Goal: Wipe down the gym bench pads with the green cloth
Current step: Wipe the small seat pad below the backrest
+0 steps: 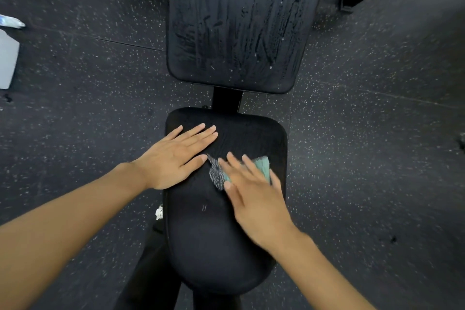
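The black seat pad (214, 246) of the gym bench lies below me in the middle of the view. Beyond it, the black back pad (236, 20) shows wet streaks. My left hand (176, 156) rests flat on the seat pad's upper left part, fingers straight. My right hand (251, 189) presses flat on the green cloth (263, 163), which lies on the right half of the seat pad. A grey patterned corner of the cloth pokes out to the left of my fingers. The right hand looks blurred.
A white spray bottle (7, 58) stands on the speckled black rubber floor (88, 83) at the far left. The bench's black frame post (226, 99) joins the two pads. Black equipment stands at the upper right.
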`<state>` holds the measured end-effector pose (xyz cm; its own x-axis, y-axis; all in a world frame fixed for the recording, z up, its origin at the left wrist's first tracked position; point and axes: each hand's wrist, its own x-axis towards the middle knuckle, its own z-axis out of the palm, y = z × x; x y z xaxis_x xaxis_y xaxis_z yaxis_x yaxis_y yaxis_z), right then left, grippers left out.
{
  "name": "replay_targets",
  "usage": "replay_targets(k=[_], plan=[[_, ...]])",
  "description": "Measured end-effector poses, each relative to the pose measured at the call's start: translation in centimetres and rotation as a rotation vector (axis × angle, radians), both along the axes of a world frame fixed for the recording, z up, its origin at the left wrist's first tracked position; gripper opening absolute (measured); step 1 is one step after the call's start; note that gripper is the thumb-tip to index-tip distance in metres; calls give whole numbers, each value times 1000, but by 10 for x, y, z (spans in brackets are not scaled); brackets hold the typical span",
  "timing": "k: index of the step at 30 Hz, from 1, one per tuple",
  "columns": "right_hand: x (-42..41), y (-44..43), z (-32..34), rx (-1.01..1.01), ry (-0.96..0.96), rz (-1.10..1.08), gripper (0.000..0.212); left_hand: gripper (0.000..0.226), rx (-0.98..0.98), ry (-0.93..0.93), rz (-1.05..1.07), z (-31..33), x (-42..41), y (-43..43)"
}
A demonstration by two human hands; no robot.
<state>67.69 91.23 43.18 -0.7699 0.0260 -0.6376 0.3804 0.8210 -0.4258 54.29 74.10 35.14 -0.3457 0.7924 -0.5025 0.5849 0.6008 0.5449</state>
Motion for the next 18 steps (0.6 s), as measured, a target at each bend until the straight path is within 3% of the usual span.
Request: replay_targets(k=[2, 5, 10, 15, 18], plan=[[20, -17, 17, 5, 37, 1, 62, 90, 4, -1, -14, -1, -1, -1], [46, -43, 32, 102, 133, -11, 48, 91, 14, -9, -37, 0, -1, -3], [48, -68, 25, 222, 191, -28, 48, 83, 38, -28, -75, 2, -1, -8], [21, -77, 8, 281, 106, -89, 48, 72, 71, -49, -129, 2, -7, -13], [-4, -80, 7, 162, 8, -152, 48, 68, 92, -49, -146, 0, -10, -15]])
